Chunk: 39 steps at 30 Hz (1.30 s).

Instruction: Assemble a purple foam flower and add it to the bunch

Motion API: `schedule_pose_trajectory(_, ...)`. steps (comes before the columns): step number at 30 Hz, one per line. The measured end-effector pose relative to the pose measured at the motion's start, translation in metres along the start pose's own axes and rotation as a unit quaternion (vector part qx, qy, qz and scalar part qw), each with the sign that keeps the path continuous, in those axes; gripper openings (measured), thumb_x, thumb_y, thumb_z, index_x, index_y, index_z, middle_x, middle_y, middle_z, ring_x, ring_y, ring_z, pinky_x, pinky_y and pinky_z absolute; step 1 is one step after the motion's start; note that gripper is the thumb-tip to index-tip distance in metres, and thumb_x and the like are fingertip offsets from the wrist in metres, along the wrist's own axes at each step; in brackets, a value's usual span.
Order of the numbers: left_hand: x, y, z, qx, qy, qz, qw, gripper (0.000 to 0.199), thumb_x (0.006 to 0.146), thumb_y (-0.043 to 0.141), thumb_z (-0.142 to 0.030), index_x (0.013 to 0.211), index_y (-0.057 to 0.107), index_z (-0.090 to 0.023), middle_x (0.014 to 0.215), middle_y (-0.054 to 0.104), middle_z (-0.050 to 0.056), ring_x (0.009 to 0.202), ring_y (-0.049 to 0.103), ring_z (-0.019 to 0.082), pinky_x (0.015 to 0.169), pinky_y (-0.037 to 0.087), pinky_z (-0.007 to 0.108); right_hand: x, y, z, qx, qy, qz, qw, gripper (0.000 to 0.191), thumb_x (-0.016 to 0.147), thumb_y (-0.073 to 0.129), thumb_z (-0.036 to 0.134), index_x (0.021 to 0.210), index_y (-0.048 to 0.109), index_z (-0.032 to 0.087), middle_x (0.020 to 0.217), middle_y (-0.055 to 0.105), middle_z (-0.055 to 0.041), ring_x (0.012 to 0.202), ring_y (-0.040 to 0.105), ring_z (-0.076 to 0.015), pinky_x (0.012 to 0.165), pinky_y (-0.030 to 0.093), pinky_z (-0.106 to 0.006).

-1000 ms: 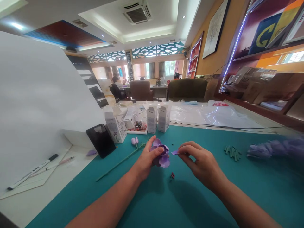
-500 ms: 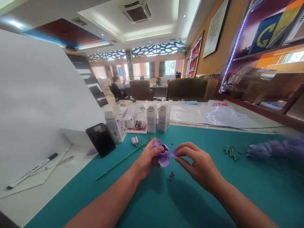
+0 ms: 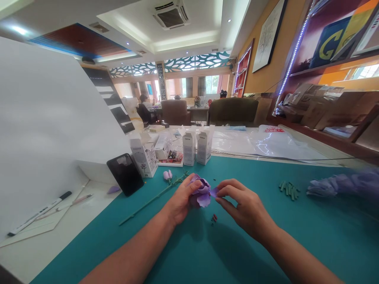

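Observation:
A purple flower (image 3: 201, 194) with layered petals is held in my left hand (image 3: 182, 201), the thumb lying on its upper side. Pinched between the fingertips of my right hand (image 3: 242, 201) is a small purple petal (image 3: 214, 192), whose tip meets the flower's right side. On the green mat (image 3: 183, 252) below lie a few tiny dark and red pieces (image 3: 214, 217). Behind my left hand, a green stem (image 3: 145, 206) lies slanting across the mat, near a pale purple bud (image 3: 167, 176).
White boxes (image 3: 189, 148) and a black tablet-like device (image 3: 125, 174) stand at the mat's back left. Several short green pieces (image 3: 289, 190) and a purple bundle (image 3: 334, 186) lie at right. A marker (image 3: 40, 213) rests at far left.
My right hand has moved slightly left, bringing the small petal against the flower. The flower has turned a little in my left hand.

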<state>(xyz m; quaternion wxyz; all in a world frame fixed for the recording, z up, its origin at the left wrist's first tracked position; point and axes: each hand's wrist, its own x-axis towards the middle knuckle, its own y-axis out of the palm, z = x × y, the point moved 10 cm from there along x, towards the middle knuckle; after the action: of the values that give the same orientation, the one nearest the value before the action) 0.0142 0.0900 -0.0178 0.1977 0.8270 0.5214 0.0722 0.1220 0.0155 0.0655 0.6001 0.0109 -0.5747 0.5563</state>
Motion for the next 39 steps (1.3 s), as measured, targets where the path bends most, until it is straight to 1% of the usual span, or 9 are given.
schedule_pose_trajectory(7, 0.002, -0.003, 0.005, -0.034, -0.011, 0.001, 0.999, 0.041, 0.067, 0.074, -0.042, 0.095, 0.053, -0.021, 0.080, 0.060, 0.000, 0.062, 0.056, 0.011, 0.051, 0.038, 0.020, 0.001, -0.002, 0.002, -0.001, 0.002, -0.004, 1.000, 0.011, 0.089, 0.052, 0.024, 0.080, 0.058, 0.022, 0.091, 0.065, -0.0060, 0.076, 0.065, -0.0149, 0.065, 0.054, -0.026)
schedule_pose_trajectory(11, 0.003, -0.003, 0.005, -0.040, -0.007, 0.018, 0.999, 0.045, 0.067, 0.075, -0.045, 0.098, 0.053, -0.021, 0.087, 0.062, 0.002, 0.067, 0.059, 0.013, 0.054, 0.042, 0.022, 0.000, -0.002, -0.002, 0.001, 0.010, 0.002, 1.000, 0.009, 0.088, 0.052, 0.022, 0.081, 0.057, 0.022, 0.093, 0.064, -0.0059, 0.078, 0.064, -0.0146, 0.067, 0.054, -0.026)
schedule_pose_trajectory(15, 0.002, 0.003, 0.001, -0.039, 0.001, 0.041, 0.998, 0.043, 0.069, 0.073, -0.046, 0.097, 0.052, -0.021, 0.090, 0.063, 0.003, 0.073, 0.062, 0.015, 0.058, 0.045, 0.023, 0.000, -0.002, -0.004, -0.002, 0.006, 0.013, 1.000, 0.009, 0.089, 0.051, 0.022, 0.083, 0.058, 0.022, 0.096, 0.064, -0.0069, 0.082, 0.064, -0.0155, 0.070, 0.054, -0.027)
schedule_pose_trajectory(20, 0.000, 0.003, -0.001, -0.045, 0.001, 0.034, 0.998, 0.057, 0.065, 0.076, -0.048, 0.107, 0.048, -0.022, 0.093, 0.064, 0.005, 0.083, 0.065, 0.021, 0.064, 0.047, 0.027, 0.003, -0.012, -0.003, 0.000, 0.021, -0.015, 1.000, 0.011, 0.088, 0.052, 0.024, 0.080, 0.058, 0.022, 0.094, 0.065, -0.0072, 0.080, 0.065, -0.0165, 0.068, 0.054, -0.028)
schedule_pose_trajectory(25, -0.003, 0.006, -0.005, -0.052, 0.017, 0.054, 0.997, 0.065, 0.065, 0.076, -0.049, 0.116, 0.045, -0.023, 0.096, 0.065, 0.006, 0.084, 0.065, 0.021, 0.068, 0.047, 0.028, 0.004, -0.015, -0.001, 0.016, 0.022, -0.017, 0.999, 0.009, 0.087, 0.053, 0.021, 0.080, 0.057, 0.022, 0.094, 0.064, -0.0063, 0.081, 0.065, -0.0156, 0.069, 0.054, -0.027)
schedule_pose_trajectory(29, -0.003, 0.005, -0.006, -0.055, 0.019, 0.054, 0.997, 0.079, 0.064, 0.076, -0.051, 0.127, 0.036, -0.024, 0.097, 0.066, 0.007, 0.084, 0.065, 0.022, 0.070, 0.047, 0.029, 0.005, -0.017, 0.003, 0.021, 0.011, -0.018, 1.000, 0.009, 0.086, 0.053, 0.017, 0.080, 0.057, 0.022, 0.095, 0.064, -0.0057, 0.082, 0.064, -0.0145, 0.069, 0.054, -0.025)
schedule_pose_trajectory(32, -0.004, 0.005, -0.006, -0.061, 0.012, 0.055, 0.997, 0.087, 0.063, 0.077, -0.050, 0.132, 0.032, -0.023, 0.097, 0.067, 0.008, 0.083, 0.066, 0.023, 0.071, 0.047, 0.031, 0.006, -0.019, 0.004, 0.023, 0.009, -0.024, 0.999, 0.009, 0.087, 0.052, 0.018, 0.080, 0.057, 0.022, 0.094, 0.064, -0.0063, 0.082, 0.064, -0.0158, 0.070, 0.054, -0.027)
schedule_pose_trajectory(36, -0.004, 0.006, -0.006, -0.064, 0.011, 0.056, 0.996, 0.087, 0.063, 0.077, -0.050, 0.132, 0.032, -0.023, 0.097, 0.067, 0.008, 0.084, 0.066, 0.023, 0.072, 0.047, 0.031, 0.006, -0.020, 0.005, 0.028, 0.007, -0.021, 0.999, 0.009, 0.086, 0.053, 0.018, 0.079, 0.057, 0.022, 0.094, 0.064, -0.0058, 0.082, 0.065, -0.0157, 0.070, 0.054, -0.027)
schedule_pose_trajectory(39, -0.005, 0.008, -0.007, -0.062, 0.012, 0.064, 0.996, 0.082, 0.064, 0.076, -0.049, 0.129, 0.035, -0.022, 0.096, 0.067, 0.008, 0.084, 0.066, 0.023, 0.072, 0.047, 0.031, 0.006, -0.020, 0.004, 0.034, 0.008, -0.018, 0.999, 0.009, 0.086, 0.053, 0.017, 0.079, 0.057, 0.022, 0.095, 0.064, -0.0053, 0.083, 0.065, -0.0152, 0.070, 0.054, -0.026)
